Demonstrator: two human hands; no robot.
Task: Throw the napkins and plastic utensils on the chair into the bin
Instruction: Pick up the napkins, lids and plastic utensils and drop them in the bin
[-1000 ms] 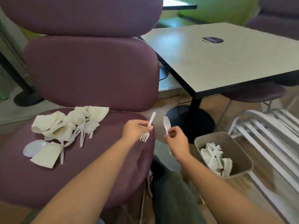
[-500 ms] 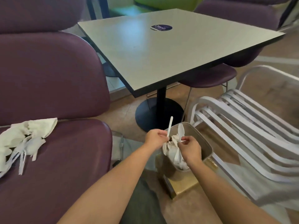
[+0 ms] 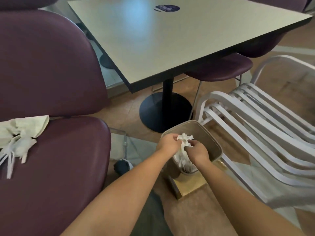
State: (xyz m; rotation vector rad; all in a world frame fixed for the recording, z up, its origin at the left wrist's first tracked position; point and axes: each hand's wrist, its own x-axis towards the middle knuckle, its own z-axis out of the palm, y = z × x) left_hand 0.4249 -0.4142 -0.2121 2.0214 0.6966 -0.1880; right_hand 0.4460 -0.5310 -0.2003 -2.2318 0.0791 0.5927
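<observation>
The beige bin (image 3: 210,133) stands on the floor just right of the maroon chair (image 3: 68,167). It holds a heap of white napkins and plastic utensils (image 3: 185,157). My left hand (image 3: 167,144) and my right hand (image 3: 198,151) hover side by side over the bin's mouth. Their fingers are loosely curled above the heap, and no fork or spoon shows in either. On the chair seat at the far left lie crumpled napkins (image 3: 25,128) and white plastic utensils (image 3: 10,159), partly cut off by the frame edge.
A grey square table (image 3: 170,40) on a black pedestal base (image 3: 163,111) stands behind the bin. A white slatted chair (image 3: 255,125) lies tipped to the bin's right. The bin rests on a gold box (image 3: 190,186). My shoe (image 3: 122,166) is by the chair.
Both hands carried the fork and spoon from beside the chair to over the bin. The utensils that stuck up from my fingers are no longer seen in them.
</observation>
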